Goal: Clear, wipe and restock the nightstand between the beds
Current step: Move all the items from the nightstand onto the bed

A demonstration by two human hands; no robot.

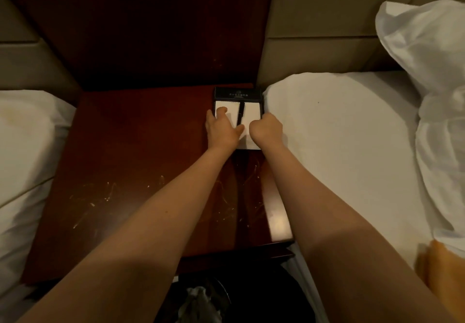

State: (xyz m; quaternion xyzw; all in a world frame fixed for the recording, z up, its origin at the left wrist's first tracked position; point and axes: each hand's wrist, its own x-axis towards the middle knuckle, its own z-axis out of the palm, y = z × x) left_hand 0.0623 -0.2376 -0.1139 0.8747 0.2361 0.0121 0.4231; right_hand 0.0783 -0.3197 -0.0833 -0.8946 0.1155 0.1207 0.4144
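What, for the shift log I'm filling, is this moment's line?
left hand: on notepad | right hand: curled at notepad's right edge | pen: on notepad | notepad: nightstand far-right corner

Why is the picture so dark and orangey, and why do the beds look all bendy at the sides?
Head view: dim, warm light tints everything brown, leaving only faint glints on the scratches of the nightstand. Head view again: the wide-angle lens bows the picture's edges, so the right bed seems to curve. The orange cloth at bottom right is blurred, and the bin sits in deep shadow.
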